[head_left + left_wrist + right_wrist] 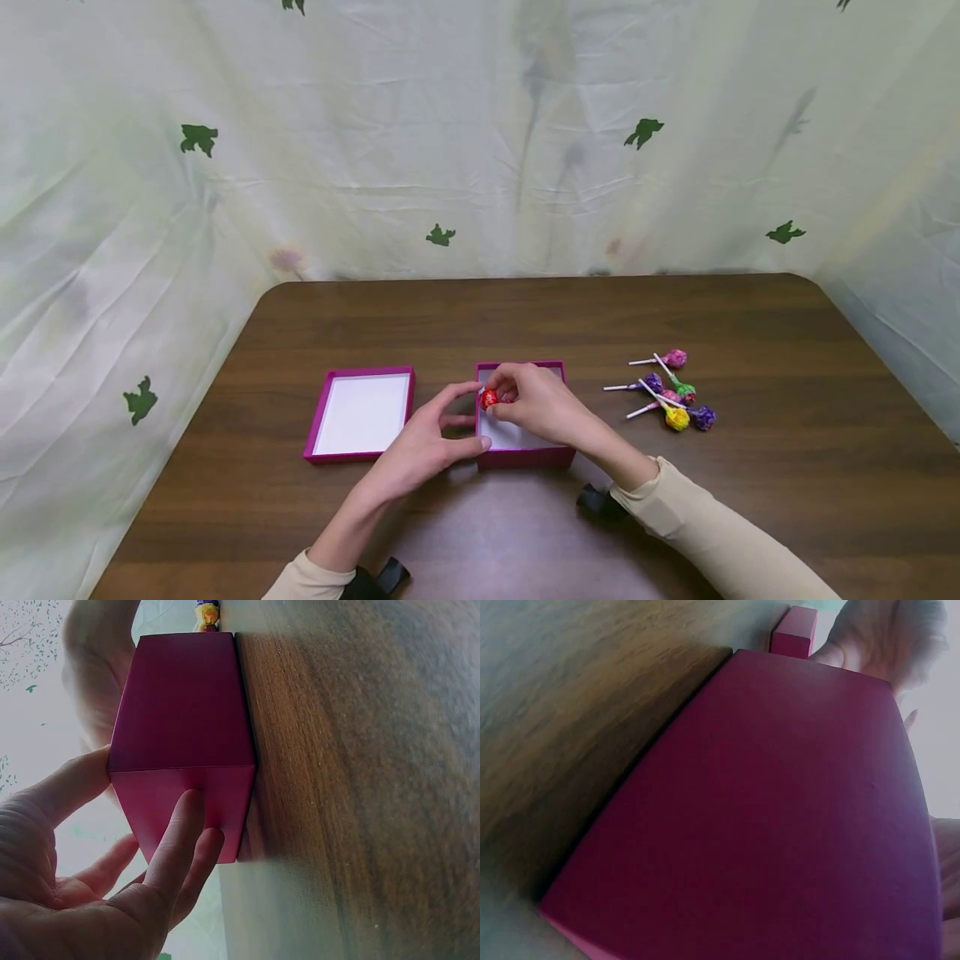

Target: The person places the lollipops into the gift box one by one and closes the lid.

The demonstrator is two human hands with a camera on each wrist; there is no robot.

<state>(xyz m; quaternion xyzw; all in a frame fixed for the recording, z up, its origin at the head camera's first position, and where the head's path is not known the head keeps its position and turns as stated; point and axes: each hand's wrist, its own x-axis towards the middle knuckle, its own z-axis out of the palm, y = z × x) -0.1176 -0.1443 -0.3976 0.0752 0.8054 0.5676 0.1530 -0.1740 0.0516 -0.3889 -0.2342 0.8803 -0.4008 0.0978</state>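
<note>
My right hand (542, 403) pinches a red-wrapped lollipop (489, 398) over the magenta box (525, 458). The lollipop's stick is hidden by the fingers. The box's white inside shows below the hand. My left hand (423, 442) stands at the left side of the box with its fingers spread. In the left wrist view, the left thumb touches the top corner of the box (184, 701), while straight fingertips (191, 802) rest against its side wall. The box blocks most of the right wrist view, with the left hand (885, 641) beyond it.
Left of the box lies its shallow magenta lid (360, 414), white inside facing up. Several lollipops in pink, purple, green and yellow wrappers, among them a yellow one (677, 418), lie in a loose pile on the right of the brown table (450, 325). A pale curtain (420, 150) hangs behind.
</note>
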